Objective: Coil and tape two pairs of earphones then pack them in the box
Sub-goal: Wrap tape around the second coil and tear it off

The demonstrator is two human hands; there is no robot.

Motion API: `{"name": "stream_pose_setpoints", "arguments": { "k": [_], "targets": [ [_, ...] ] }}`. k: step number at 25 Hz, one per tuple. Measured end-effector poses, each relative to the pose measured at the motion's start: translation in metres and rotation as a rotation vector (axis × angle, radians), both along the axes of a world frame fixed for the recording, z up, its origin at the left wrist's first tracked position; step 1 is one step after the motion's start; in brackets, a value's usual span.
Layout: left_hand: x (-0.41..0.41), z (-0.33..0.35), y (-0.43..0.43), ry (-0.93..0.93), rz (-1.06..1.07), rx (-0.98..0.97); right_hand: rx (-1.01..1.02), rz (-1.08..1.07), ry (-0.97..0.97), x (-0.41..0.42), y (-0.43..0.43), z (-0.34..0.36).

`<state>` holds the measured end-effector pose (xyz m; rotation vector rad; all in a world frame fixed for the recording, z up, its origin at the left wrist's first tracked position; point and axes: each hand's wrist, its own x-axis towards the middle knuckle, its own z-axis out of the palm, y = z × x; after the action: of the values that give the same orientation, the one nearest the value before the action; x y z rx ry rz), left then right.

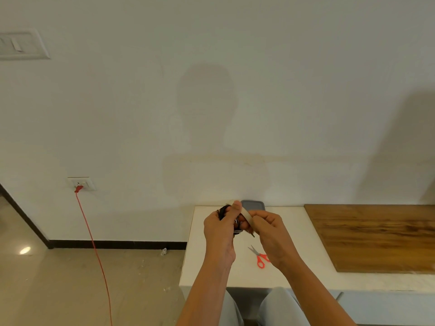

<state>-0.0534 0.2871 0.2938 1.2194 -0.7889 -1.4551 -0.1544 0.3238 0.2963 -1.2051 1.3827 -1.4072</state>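
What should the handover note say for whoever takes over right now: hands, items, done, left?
Left hand grips the black coiled earphones, thumb pressing the beige tape strip.
Right hand pinches the other end of that tape, held above the table.
Red-handled metal scissors lie on the white table below the hands. The grey rounded-corner box sits at the far edge, behind them.
Done: one pair coiled.
Left: tape it, do the second pair (not in view), then pack both.
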Motion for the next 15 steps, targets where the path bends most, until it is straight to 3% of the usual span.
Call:
{"name": "stream_pose_setpoints", "arguments": {
  "k": [9,15],
  "targets": [
    [0.001,0.0,-0.001,-0.048,0.001,-0.002,-0.006,0.039,0.021,0.002,0.001,0.006],
    [0.003,0.005,-0.003,-0.107,-0.054,-0.07,0.09,0.065,-0.065,-0.01,0.002,0.005]
  ]
}}
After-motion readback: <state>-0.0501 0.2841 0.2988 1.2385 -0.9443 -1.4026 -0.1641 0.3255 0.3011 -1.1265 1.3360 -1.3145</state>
